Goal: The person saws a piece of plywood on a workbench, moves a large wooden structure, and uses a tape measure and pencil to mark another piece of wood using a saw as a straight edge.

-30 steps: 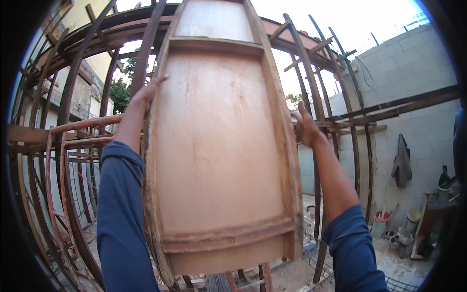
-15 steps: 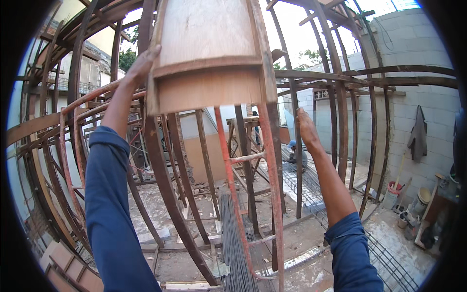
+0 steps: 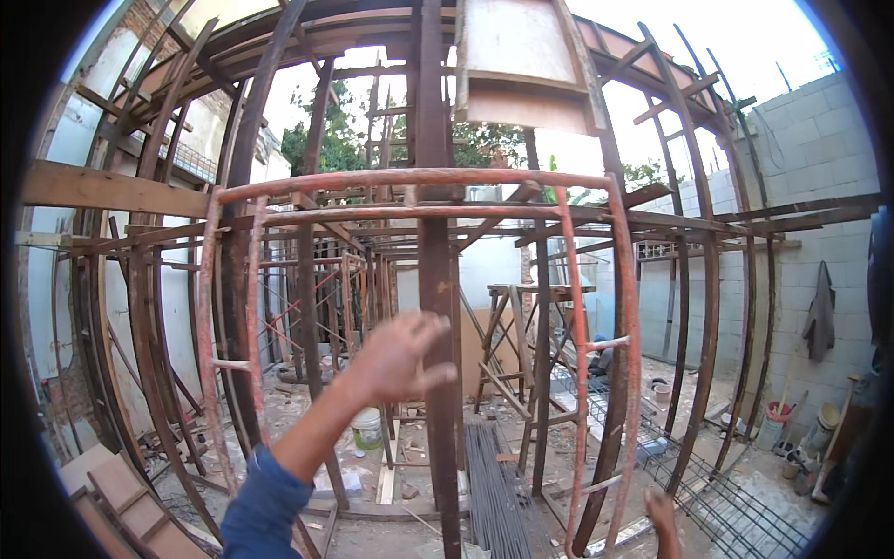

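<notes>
My left hand (image 3: 396, 359) is raised in front of a dark wooden post (image 3: 434, 261). It is somewhat blurred and holds nothing, the thumb spread away from the fingers. Low at the right, my right hand (image 3: 661, 512) shows only in part near the foot of a red metal scaffold frame (image 3: 419, 177); its fingers are not clear. A framed plywood panel (image 3: 526, 56) is up high beyond both hands, by the upright timbers, with neither hand touching it.
Many timber posts and crossbars surround me. A bundle of steel rods (image 3: 498, 484) lies on the ground, and a rebar cage (image 3: 717, 498) stretches along the right. A person (image 3: 601, 359) crouches farther back. Plywood pieces (image 3: 126, 503) lean at lower left; a white bucket (image 3: 368, 429) stands ahead.
My left hand has come off the plywood panel and dropped toward the middle. My right hand has gone down to the lower edge. The view has shifted, and the panel appears farther off.
</notes>
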Tool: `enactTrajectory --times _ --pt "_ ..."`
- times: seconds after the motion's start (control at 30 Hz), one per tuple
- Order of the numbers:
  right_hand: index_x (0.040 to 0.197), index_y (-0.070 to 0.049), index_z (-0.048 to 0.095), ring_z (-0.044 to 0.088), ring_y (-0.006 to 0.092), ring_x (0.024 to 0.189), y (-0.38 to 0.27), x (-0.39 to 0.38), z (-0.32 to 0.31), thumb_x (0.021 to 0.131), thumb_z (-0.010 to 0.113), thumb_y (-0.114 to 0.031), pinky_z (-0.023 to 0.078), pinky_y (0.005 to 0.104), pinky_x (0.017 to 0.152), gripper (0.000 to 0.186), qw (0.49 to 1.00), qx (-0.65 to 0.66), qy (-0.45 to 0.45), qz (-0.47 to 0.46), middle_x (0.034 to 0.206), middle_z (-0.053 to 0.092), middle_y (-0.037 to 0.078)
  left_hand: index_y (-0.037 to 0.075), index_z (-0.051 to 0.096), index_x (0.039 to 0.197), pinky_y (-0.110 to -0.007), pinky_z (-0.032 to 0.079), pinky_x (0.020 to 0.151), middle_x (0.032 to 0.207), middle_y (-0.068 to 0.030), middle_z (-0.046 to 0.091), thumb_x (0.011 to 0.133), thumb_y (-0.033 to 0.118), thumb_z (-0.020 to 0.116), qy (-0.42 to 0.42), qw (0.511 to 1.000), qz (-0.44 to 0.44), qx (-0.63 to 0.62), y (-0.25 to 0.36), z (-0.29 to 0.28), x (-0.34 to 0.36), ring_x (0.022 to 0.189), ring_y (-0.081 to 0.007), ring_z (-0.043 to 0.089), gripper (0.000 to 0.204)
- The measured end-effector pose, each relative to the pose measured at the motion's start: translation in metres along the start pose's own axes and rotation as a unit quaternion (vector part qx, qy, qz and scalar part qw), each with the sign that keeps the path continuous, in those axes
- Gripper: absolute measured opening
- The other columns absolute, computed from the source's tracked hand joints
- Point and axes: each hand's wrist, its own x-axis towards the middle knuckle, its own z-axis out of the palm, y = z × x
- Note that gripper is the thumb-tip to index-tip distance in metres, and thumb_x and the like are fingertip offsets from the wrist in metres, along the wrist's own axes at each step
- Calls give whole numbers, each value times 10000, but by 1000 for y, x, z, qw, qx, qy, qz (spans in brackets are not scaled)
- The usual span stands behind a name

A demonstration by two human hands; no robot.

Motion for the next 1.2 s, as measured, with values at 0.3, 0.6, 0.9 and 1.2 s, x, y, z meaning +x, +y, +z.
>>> enactTrajectory --times 0.3,0.6,0.9,1.2 --pt "1075 -5 633 631 277 774 9 -257 90 947 529 -313 509 355 730 350 905 -13 -330 268 981 668 134 44 537 1311 -412 403 1033 1301 -186 565 875 506 615 -239 822 -240 -458 70 131 -288 1228 -308 521 640" --pt "1077 -13 620 638 295 745 -5 -328 183 960 518 -334 519 388 664 356 784 22 -541 303 1011 657 129 44 642 1116 -432 419 896 1110 -145 596 841 605 581 -438 515 -555 -485 332 174 -727 1032 -306 538 627" --pt "1079 -22 607 645 313 715 66 -419 194 973 508 -355 530 421 598 363 666 -62 -658 346 1041 647 124 5 711 955 -486 474 881 976 -215 686 862 613 476 -291 514 -797 -125 454 44 -826 978 -379 633 658" --pt "1027 16 609 670 251 705 -121 -486 233 918 597 -201 510 348 497 243 674 91 -713 170 822 642 112 5 722 815 -447 521 790 792 -196 695 837 569 531 -233 259 -932 -98 611 -93 -844 799 -345 680 596"
